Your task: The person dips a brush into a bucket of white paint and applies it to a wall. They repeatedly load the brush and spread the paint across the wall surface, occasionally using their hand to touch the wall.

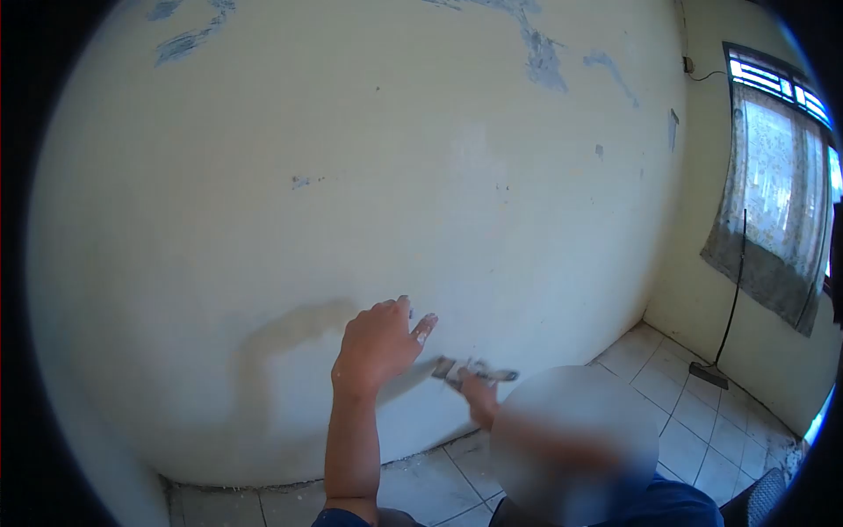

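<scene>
My left hand (379, 341) is raised in front of the pale wall (263, 246), its back towards me. The thumb stands apart from the bent fingers, and white smears mark the thumb and fingertips. Lower and to the right, my right hand (479, 395) grips a paintbrush (452, 369) held sideways, its bristle end pointing left at the lower wall and its handle to the right. White patches show on the brush. A round blurred area covers much of my right forearm.
Grey-blue patches (544, 57) mark the upper wall. A long-handled broom (709, 375) stands at the right near a curtained window (773, 184). White floor tiles (654, 386) run along the wall's foot. A dark chair edge (760, 499) shows at bottom right.
</scene>
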`<state>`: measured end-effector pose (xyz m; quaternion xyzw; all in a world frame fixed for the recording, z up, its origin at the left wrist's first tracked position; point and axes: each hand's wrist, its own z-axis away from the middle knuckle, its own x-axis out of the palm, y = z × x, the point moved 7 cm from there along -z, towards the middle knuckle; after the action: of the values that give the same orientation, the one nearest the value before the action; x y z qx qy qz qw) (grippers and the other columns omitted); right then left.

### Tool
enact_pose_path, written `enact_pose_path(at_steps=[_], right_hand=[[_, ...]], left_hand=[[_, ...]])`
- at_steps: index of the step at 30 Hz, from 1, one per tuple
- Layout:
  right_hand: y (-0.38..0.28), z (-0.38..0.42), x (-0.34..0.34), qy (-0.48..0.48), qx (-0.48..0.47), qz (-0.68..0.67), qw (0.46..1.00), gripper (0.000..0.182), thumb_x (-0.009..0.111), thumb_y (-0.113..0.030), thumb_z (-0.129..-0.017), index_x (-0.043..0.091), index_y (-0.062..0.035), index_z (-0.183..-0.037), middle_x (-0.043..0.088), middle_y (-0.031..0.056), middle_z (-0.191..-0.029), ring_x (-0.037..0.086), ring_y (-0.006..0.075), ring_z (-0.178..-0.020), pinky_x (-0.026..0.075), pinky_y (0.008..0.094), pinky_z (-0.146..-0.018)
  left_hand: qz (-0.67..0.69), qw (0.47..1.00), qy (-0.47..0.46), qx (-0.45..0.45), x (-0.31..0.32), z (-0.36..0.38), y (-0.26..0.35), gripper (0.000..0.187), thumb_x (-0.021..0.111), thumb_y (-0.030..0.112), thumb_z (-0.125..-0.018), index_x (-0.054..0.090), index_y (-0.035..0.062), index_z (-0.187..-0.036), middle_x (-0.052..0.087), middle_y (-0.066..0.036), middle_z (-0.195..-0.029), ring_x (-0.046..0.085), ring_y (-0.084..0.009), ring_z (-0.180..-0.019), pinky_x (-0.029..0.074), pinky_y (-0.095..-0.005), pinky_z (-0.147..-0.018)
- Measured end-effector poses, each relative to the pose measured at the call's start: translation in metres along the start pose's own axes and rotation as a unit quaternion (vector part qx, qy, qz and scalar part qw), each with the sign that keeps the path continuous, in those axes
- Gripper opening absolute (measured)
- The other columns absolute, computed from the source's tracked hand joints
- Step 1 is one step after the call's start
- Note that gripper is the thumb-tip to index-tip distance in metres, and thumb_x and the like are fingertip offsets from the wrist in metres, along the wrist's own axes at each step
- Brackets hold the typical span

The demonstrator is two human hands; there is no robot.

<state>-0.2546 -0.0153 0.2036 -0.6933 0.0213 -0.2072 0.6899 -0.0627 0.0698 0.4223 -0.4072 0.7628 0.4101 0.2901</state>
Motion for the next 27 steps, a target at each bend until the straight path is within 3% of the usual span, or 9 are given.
enact_pose_path(at_steps=[2, 3, 4, 5, 6, 13, 20, 23, 27], right_hand=[[-0.065, -0.02, 0.007, -0.096, -0.225, 0.119, 0.962, 0.043, 0.061, -0.007, -0.081, 0.041, 0.0013, -0.118, 0.054, 0.011, -0.109, 0.053, 0.0183, -0.1, 0.048, 0.0307, -0.08], [-0.125, -0.003, 0.032, -0.135, -0.496, 0.389, 0.765, 0.034, 0.062, -0.007, -0.08, 0.048, -0.0013, -0.111, 0.057, 0.0112, -0.103, 0.056, 0.0203, -0.096, 0.048, 0.0317, -0.079], [-0.17, 0.025, 0.043, 0.002, -0.742, 0.498, 0.449, 0.026, 0.062, -0.006, -0.079, 0.055, -0.004, -0.104, 0.06, 0.0113, -0.098, 0.059, 0.0223, -0.091, 0.048, 0.0327, -0.078], [-0.222, 0.01, 0.052, -0.128, -0.635, 0.345, 0.679, 0.025, 0.063, -0.008, -0.078, 0.057, -0.0067, -0.103, 0.059, 0.0139, -0.096, 0.059, 0.027, -0.089, 0.048, 0.0345, -0.077], [-0.274, 0.033, 0.07, -0.17, -0.638, 0.324, 0.678, 0.027, 0.063, -0.008, -0.078, 0.056, -0.0057, -0.105, 0.059, 0.0136, -0.097, 0.059, 0.0281, -0.09, 0.048, 0.0338, -0.077], [-0.349, 0.049, 0.128, -0.094, -0.74, 0.471, 0.471, 0.025, 0.057, -0.011, -0.078, 0.054, -0.0085, -0.103, 0.056, 0.0128, -0.089, 0.057, 0.0329, -0.077, 0.049, 0.0391, -0.066], [-0.098, 0.026, 0.064, -0.585, -0.479, 0.541, 0.368, 0.053, 0.058, -0.012, -0.074, 0.044, -0.0141, -0.125, 0.057, 0.0132, -0.103, 0.058, 0.0306, -0.086, 0.047, 0.0415, -0.077], [-0.112, 0.003, 0.09, -0.532, -0.471, 0.584, 0.392, 0.056, 0.06, -0.008, -0.071, 0.045, -0.0142, -0.125, 0.057, 0.0118, -0.103, 0.057, 0.0311, -0.087, 0.046, 0.0426, -0.078], [-0.302, 0.033, 0.151, -0.349, -0.702, 0.474, 0.401, 0.053, 0.058, -0.001, -0.066, 0.054, -0.0135, -0.117, 0.059, 0.0106, -0.109, 0.058, 0.0328, -0.093, 0.049, 0.0387, -0.082]], left_hand=[[-0.002, 1.0, -0.004, -0.001, -0.002, 0.003, -0.002, 0.04, 0.052, 0.039, -0.087, 0.058, -0.0002, -0.087, 0.062, -0.018, -0.083, 0.059, -0.0345, -0.081, 0.046, -0.0415, -0.073], [-0.006, 1.0, -0.008, -0.002, -0.003, 0.003, -0.004, 0.04, 0.052, 0.039, -0.087, 0.058, -0.0002, -0.087, 0.062, -0.019, -0.083, 0.059, -0.0345, -0.08, 0.046, -0.0415, -0.073], [-0.009, 1.0, -0.011, -0.001, -0.003, 0.002, -0.004, 0.04, 0.052, 0.04, -0.087, 0.058, -0.0003, -0.087, 0.062, -0.019, -0.083, 0.059, -0.0345, -0.08, 0.046, -0.0415, -0.073], [-0.006, 1.0, -0.012, -0.005, -0.003, 0.001, -0.005, 0.041, 0.052, 0.04, -0.087, 0.058, -0.0004, -0.087, 0.062, -0.019, -0.083, 0.059, -0.0347, -0.08, 0.046, -0.0417, -0.072], [-0.004, 1.0, -0.013, -0.011, -0.003, 0.001, -0.006, 0.041, 0.052, 0.04, -0.087, 0.058, -0.0005, -0.087, 0.062, -0.019, -0.082, 0.059, -0.0348, -0.079, 0.046, -0.0418, -0.072], [0.009, 1.0, -0.027, -0.008, 0.005, -0.004, -0.004, 0.042, 0.053, 0.04, -0.086, 0.058, -0.0018, -0.083, 0.062, -0.02, -0.079, 0.059, -0.0354, -0.077, 0.046, -0.0419, -0.07], [0.009, 0.999, -0.033, -0.01, -0.012, 0.005, -0.01, 0.042, 0.052, 0.039, -0.087, 0.058, -0.0023, -0.08, 0.061, -0.02, -0.075, 0.06, -0.0357, -0.074, 0.046, -0.0428, -0.069], [0.01, 0.999, -0.035, 0.002, -0.013, 0.005, -0.008, 0.042, 0.052, 0.039, -0.087, 0.058, -0.0018, -0.079, 0.061, -0.02, -0.073, 0.06, -0.0356, -0.073, 0.046, -0.0428, -0.068], [0.022, 0.998, -0.06, 0.016, -0.005, 0.005, -0.01, 0.043, 0.05, 0.039, -0.088, 0.058, -0.0016, -0.079, 0.061, -0.019, -0.072, 0.06, -0.0346, -0.072, 0.047, -0.0417, -0.067]])
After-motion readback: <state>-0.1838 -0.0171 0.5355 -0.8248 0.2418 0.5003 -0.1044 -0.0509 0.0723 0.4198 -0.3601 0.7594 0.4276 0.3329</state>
